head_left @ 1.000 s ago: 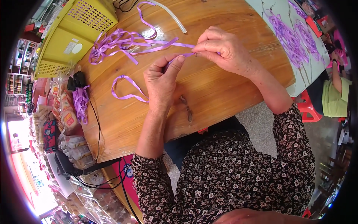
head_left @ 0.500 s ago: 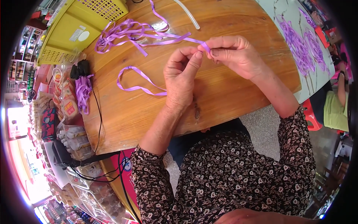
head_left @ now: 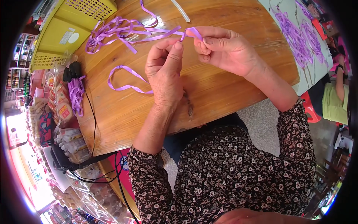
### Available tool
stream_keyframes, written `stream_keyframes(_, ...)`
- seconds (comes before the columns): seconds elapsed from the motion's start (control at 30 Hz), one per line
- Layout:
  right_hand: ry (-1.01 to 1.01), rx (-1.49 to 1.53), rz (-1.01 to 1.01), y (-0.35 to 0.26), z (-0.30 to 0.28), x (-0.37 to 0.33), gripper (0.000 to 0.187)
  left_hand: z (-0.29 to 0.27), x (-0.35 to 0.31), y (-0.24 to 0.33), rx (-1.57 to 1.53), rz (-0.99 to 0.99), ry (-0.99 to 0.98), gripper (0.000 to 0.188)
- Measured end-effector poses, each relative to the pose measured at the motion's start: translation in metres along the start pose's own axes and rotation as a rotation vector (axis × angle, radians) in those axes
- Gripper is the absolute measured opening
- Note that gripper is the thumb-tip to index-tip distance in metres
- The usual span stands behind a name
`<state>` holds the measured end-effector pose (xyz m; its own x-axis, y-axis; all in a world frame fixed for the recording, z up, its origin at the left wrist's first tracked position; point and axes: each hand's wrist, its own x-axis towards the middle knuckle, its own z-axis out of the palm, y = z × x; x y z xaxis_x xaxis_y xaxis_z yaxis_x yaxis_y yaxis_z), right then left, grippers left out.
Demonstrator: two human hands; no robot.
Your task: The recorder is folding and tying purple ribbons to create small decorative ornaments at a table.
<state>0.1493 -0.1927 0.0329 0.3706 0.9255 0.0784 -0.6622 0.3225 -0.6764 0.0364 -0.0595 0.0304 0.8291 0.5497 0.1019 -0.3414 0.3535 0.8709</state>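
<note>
Head view, and the wooden tabletop opens up below the fingers, plain grain running down to the near edge, with more room to their right before the corner and the white tabletop beyond. Above and left it's tighter: a ribbon pile, then the yellow basket, with a clear tube straight above the fingers. A ribbon loop lies below and left of them, running behind the left wrist.

Here's the left hand, upright on a raised forearm, thumb pressed to the bent index finger, pinching the purple ribbon at the tips. The right hand comes in from the side, palm partly turned up; the ribbon drapes over its index finger and down to the thumb, the other fingers curled beneath. So the ribbon is right there, bridging both sets of fingers, a strand reaching them from the pile side.

And there's the change! Half a second ago the fingertips were practically together; now a small gap has opened, and the ribbon arches across it. The loop stays put on the wood.
</note>
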Motion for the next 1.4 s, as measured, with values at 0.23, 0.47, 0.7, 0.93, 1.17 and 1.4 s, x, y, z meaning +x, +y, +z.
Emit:
stream_keyframes(0.23, 0.142, -0.735, -0.221, 0.003, 0.014, 0.000, 0.029, 0.004, -0.005, -0.007, 0.098, 0.009, -0.007, 0.010)
stream_keyframes(0.47, 0.087, -1.475, -0.675, 0.004, 0.013, -0.002, 0.030, 0.006, -0.008, -0.010, 0.163, 0.084, -0.050, 0.011)
stream_keyframes(0.7, 0.145, -1.232, -0.442, 0.006, 0.014, -0.003, 0.021, 0.007, -0.011, -0.002, 0.191, -0.031, 0.014, 0.011)
stream_keyframes(0.93, 0.101, -0.839, -0.191, 0.002, 0.013, -0.001, 0.019, 0.000, -0.009, 0.003, 0.133, -0.195, -0.019, 0.011)
stream_keyframes(1.17, -0.133, -1.971, -0.912, -0.002, 0.004, -0.004, 0.028, 0.000, -0.007, -0.001, 0.411, -0.215, -0.026, 0.014)
stream_keyframes(1.4, -0.357, -1.939, -1.002, -0.014, 0.006, -0.003, 0.035, -0.018, 0.006, 0.000, 0.200, -0.434, -0.252, 0.014)
